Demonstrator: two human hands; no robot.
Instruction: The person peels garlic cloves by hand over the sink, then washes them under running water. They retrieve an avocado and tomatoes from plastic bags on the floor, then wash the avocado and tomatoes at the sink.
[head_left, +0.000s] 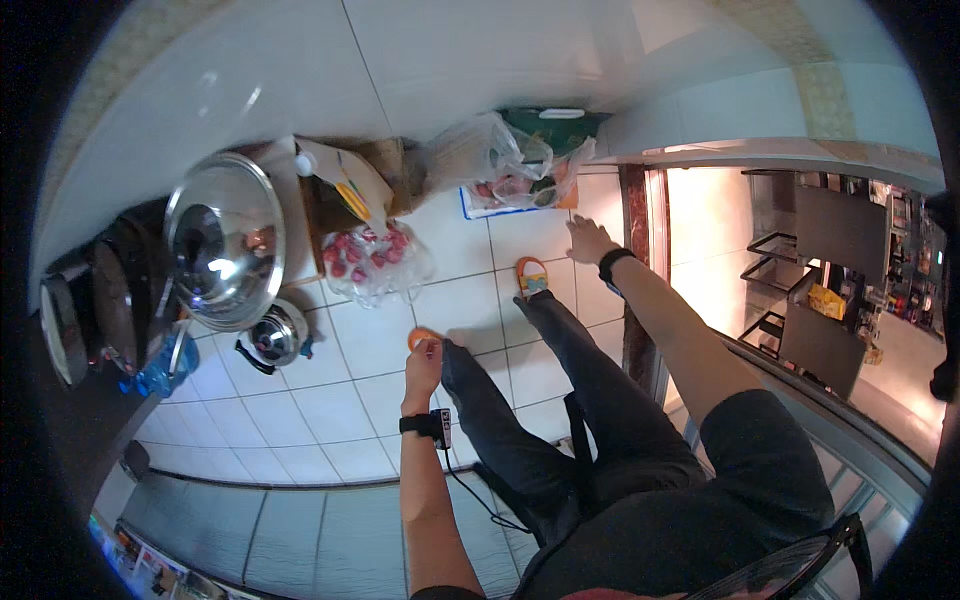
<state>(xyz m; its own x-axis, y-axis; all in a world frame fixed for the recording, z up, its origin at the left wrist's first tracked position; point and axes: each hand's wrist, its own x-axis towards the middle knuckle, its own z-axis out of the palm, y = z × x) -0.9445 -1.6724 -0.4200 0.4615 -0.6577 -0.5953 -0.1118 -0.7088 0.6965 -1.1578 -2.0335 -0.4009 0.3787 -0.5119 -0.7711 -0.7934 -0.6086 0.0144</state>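
My right hand (590, 240) reaches out over the tiled floor with its fingers apart, holding nothing, near the dark doorway edge and below the bagged produce (517, 187). My left hand (425, 364) hangs lower, over an orange slipper (424, 337); its fingers are curled, and whether anything is between them cannot be told. A strap with a small device (442, 429) is on the left wrist. The other orange slipper (532, 276) is on my right foot. A clear plastic bag of red-wrapped items (367, 255) lies between my left hand and a cardboard box (337, 217).
A steel wok lid (225, 244) stands at left, above a steel kettle (277, 334) on the floor. Dark pans (112, 300) and a blue plastic bag (169, 367) are farther left. A doorway frame (641, 300) stands at right, with shelving beyond. A green container (551, 131) is by the wall.
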